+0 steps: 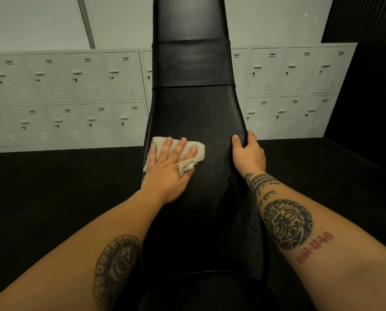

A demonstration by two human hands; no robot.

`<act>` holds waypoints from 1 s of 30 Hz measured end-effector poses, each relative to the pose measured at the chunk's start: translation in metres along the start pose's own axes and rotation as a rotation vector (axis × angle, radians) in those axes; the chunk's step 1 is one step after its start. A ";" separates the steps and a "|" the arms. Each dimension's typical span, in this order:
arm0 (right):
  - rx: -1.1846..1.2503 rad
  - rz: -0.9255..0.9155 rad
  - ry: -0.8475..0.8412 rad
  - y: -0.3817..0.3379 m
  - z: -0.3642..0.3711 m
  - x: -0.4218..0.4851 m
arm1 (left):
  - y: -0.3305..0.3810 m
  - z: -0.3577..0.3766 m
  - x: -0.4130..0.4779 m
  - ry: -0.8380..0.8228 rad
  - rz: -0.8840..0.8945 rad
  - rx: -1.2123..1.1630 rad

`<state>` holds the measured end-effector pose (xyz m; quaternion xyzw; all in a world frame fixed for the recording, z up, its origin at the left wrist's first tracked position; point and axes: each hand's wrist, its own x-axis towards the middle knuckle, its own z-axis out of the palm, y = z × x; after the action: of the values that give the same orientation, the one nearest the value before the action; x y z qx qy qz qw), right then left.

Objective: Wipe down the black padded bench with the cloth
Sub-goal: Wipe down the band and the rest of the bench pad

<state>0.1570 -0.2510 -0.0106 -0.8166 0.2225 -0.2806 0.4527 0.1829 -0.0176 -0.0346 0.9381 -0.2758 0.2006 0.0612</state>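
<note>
The black padded bench (194, 113) runs from the bottom of the view up the middle, its back pad inclined and crossed by a band with a logo. A crumpled beige cloth (199, 149) lies on the pad's left half. My left hand (169, 169) presses flat on the cloth with fingers straight and spread. My right hand (248, 153) grips the pad's right edge, thumb on top and fingers curled over the side. Small water droplets (219, 180) dot the pad between and below the hands.
A wall of pale grey lockers (70, 97) stands behind the bench on both sides. Black floor (52, 187) surrounds the bench. A dark wall (371, 86) closes the right side.
</note>
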 end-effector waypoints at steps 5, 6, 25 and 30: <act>-0.027 -0.021 0.013 0.002 0.001 0.003 | 0.013 -0.009 0.040 0.106 -0.344 -0.190; -0.030 -0.023 0.012 0.002 0.001 0.004 | 0.015 -0.010 0.046 0.109 -0.379 -0.202; -0.040 -0.021 -0.043 0.003 -0.003 0.005 | 0.006 -0.009 0.043 0.073 -0.335 -0.137; 0.206 0.040 -0.148 0.000 -0.013 0.007 | 0.050 -0.017 0.080 0.062 -0.301 -0.116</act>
<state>0.1538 -0.2635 -0.0032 -0.7797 0.1746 -0.2317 0.5549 0.2116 -0.0949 0.0135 0.9571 -0.1410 0.2016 0.1529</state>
